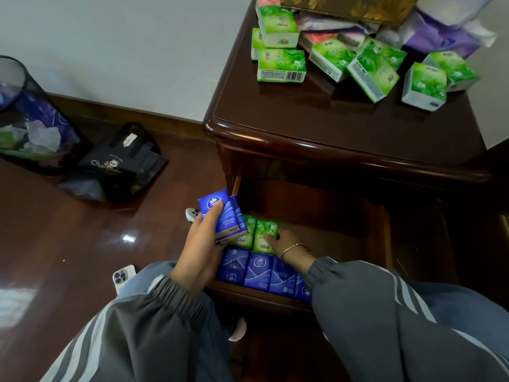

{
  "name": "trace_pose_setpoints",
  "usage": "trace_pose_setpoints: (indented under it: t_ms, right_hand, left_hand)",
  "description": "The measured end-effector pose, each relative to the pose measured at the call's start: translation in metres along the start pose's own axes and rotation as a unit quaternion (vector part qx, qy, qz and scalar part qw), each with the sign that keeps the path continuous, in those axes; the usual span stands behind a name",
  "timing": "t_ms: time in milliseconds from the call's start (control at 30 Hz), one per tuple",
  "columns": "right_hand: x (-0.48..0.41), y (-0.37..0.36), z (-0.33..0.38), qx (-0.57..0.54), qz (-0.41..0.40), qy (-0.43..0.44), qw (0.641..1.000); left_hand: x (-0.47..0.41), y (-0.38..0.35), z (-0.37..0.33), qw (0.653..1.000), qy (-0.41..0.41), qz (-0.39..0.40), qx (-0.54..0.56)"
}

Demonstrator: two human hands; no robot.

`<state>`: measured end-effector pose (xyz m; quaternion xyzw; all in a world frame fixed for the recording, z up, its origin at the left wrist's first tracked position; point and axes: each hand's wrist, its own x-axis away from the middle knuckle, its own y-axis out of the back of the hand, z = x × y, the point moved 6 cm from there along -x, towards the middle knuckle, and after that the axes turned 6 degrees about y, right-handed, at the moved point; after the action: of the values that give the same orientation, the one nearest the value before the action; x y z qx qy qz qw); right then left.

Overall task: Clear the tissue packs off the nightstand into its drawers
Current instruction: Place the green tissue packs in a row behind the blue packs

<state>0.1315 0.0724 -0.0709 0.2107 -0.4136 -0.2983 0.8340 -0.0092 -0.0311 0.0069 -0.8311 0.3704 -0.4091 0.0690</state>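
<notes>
Closest up are two grey striped sleeves [154, 326], person's crouched right in front of the nightstand [303, 114]. Left hand [201, 244] has its fingers wrapped round a blue tissue pack [223, 216], looks like a second one tucked behind it, held just over the left front corner of the open drawer [248, 296]. Right hand [286, 244], thin bracelet [294, 248] on the wrist, is down inside the drawer with bent fingers on an upright green pack [264, 232]. Honestly can't tell if it's gripping it or just pushing on it.

Drawer's got a row of blue packs [259, 271] standing along the front, green ones right behind them, right side bare. Up top there's a messy pile of green packs [281, 64], plus purple wrapping [440, 40] and a gold box [344, 6] at the back. On the floor: a phone [124, 275] by the left sleeve, a black bag [124, 164], a mesh bin [24, 114].
</notes>
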Motion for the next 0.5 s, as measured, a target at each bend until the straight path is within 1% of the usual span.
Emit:
trace_pose_setpoints:
  t_ms: [100,167,233,267,300,333,367,400,433,467,500]
  right_hand:
    - [0.005,-0.005,0.0,0.062,0.017,-0.013,0.998]
    - [0.007,-0.007,0.002,0.109,0.046,-0.028,0.993]
    - [0.012,-0.001,0.003,0.133,0.06,-0.045,0.988]
    - [0.014,0.006,0.005,0.13,0.046,-0.044,0.989]
    - [0.016,0.015,0.009,0.118,0.015,-0.032,0.992]
    - [0.019,0.026,0.015,0.093,-0.021,-0.013,0.995]
    - [0.021,0.037,0.021,0.045,-0.049,0.011,0.998]
    - [0.024,0.045,0.025,-0.045,-0.054,0.026,0.997]
    - [0.029,0.049,0.029,-0.154,-0.034,0.031,0.987]
    - [0.035,0.052,0.032,-0.236,0.0,0.024,0.971]
    - [0.042,0.057,0.033,-0.273,0.035,0.024,0.961]
  left_hand:
    - [-0.001,0.002,0.001,1.0,-0.001,0.0,-0.014]
    - [-0.002,0.003,0.002,1.0,-0.001,-0.001,-0.026]
    - [-0.001,0.001,0.002,0.999,0.002,0.003,-0.042]
    - [-0.001,0.0,0.003,0.999,0.003,0.006,-0.05]
    - [0.0,-0.002,0.003,0.998,0.004,0.01,-0.057]
    - [0.001,-0.004,0.004,0.998,0.003,0.014,-0.069]
    - [0.002,-0.006,0.006,0.996,0.004,0.02,-0.086]
    - [0.004,-0.009,0.009,0.993,0.009,0.034,-0.115]
    - [0.007,-0.015,0.014,0.987,0.019,0.058,-0.149]
    - [0.012,-0.023,0.019,0.98,0.029,0.088,-0.179]
    - [0.017,-0.031,0.025,0.972,0.04,0.114,-0.203]
